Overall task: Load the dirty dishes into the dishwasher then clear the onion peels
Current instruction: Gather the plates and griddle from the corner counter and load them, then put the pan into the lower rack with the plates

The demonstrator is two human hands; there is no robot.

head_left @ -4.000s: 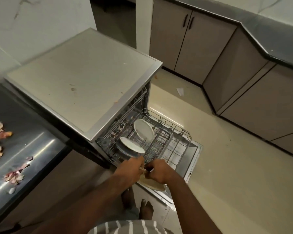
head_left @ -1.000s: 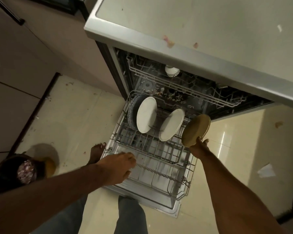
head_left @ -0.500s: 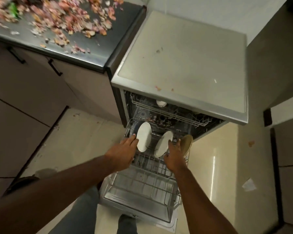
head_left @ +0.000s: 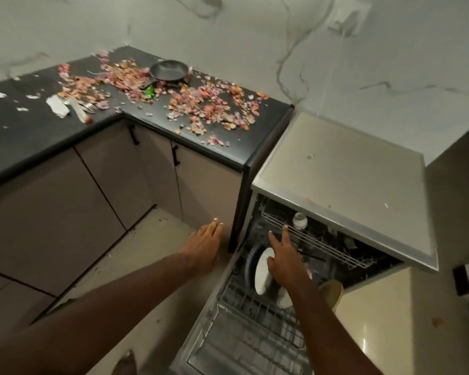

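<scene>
Dishwasher (head_left: 341, 169) stood open beside the worktop (head_left: 25, 136), its lower rack (head_left: 255, 315) pulled out over the dropped door. Half a second earlier my view had been down on the rack with both hands at the plates; at this moment my head had lifted toward the worktop corner, and both hands had come off the crockery.

Onion peels (head_left: 201, 104) lay scattered widely across the worktop, none cleared. Among them: a dark frying pan (head_left: 169, 71) near the wall, and forks (head_left: 86, 106) with a scrap of paper toward the left end. These were not yet loaded.

In the rack: a white plate (head_left: 263, 269) upright on edge, a dark plate just behind it, and the tan plate (head_left: 332, 292) at the right side, now standing free of my grip. One second earlier my right hand had held that tan plate above the rack, so I judged it placed.

Right hand (head_left: 287, 261): fingers released and extended over the rack, gripping nothing. Left hand (head_left: 205, 246): fingers straight, empty, out past the dishwasher's left edge.

Judgement: plates done; pan and forks next, peels after.
</scene>
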